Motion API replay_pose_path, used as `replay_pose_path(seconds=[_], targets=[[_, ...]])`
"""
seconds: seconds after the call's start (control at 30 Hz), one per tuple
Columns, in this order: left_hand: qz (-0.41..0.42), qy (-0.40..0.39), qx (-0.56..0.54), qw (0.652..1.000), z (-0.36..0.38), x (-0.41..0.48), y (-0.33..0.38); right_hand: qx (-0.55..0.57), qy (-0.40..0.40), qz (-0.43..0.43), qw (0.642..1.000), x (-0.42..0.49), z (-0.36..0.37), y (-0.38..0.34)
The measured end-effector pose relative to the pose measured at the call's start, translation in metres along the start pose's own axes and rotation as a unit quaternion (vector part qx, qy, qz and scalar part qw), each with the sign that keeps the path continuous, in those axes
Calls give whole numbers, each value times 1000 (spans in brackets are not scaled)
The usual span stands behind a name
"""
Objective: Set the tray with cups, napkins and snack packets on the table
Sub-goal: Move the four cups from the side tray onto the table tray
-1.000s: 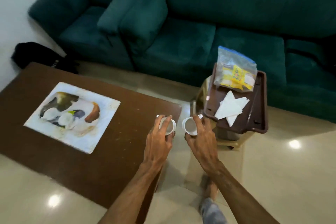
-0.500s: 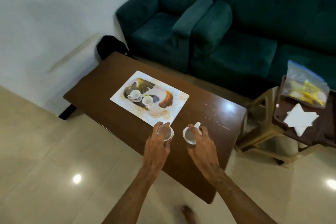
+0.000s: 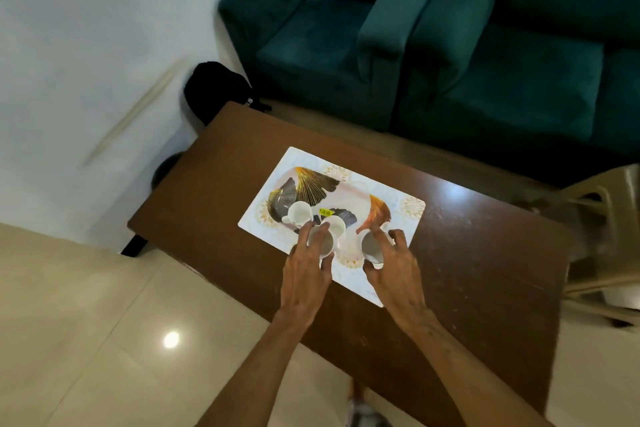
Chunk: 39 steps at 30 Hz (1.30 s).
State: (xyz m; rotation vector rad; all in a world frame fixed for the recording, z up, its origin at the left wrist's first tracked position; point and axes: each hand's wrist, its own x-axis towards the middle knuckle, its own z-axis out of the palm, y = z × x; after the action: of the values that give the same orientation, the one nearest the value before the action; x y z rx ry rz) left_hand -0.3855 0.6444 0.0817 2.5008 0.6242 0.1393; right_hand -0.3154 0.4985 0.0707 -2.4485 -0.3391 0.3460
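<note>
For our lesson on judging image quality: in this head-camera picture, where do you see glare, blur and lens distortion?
Head view: glare shows as a bright spot on the floor and a softer sheen on the table; motion blur smears the wall and the chair; the wide lens bows the sofa at the edges; the tray, cups and both hands are fairly sharp.

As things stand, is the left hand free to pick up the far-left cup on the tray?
Probably not: the left hand already grips a cup. The far-left cup sits unobstructed just beyond it.
</note>
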Motion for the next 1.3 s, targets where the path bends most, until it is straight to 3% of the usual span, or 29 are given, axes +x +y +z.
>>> replay_pose_path(seconds=[0.23, 0.5, 0.77, 1.0, 1.1, 1.17, 1.3], targets=[[16, -52, 41, 998, -10, 108, -36, -25, -15, 37, 999, 82, 23, -24], [79, -96, 102, 987, 27, 193, -78, -67, -9, 108, 992, 149, 70, -40], [106, -156, 131, 973, 68, 225, -112, -88, -16, 143, 986, 174, 112, -37], [159, -136, 113, 971, 76, 231, -119, -92, 16, 153, 984, 180, 130, -38], [134, -106, 64, 983, 69, 228, -125, -85, 32, 154, 984, 176, 131, -36], [76, -80, 11, 994, 65, 225, -130, -65, 52, 170, 982, 170, 132, -34], [33, -89, -35, 995, 68, 225, -136, -29, 72, 165, 983, 167, 136, -32]])
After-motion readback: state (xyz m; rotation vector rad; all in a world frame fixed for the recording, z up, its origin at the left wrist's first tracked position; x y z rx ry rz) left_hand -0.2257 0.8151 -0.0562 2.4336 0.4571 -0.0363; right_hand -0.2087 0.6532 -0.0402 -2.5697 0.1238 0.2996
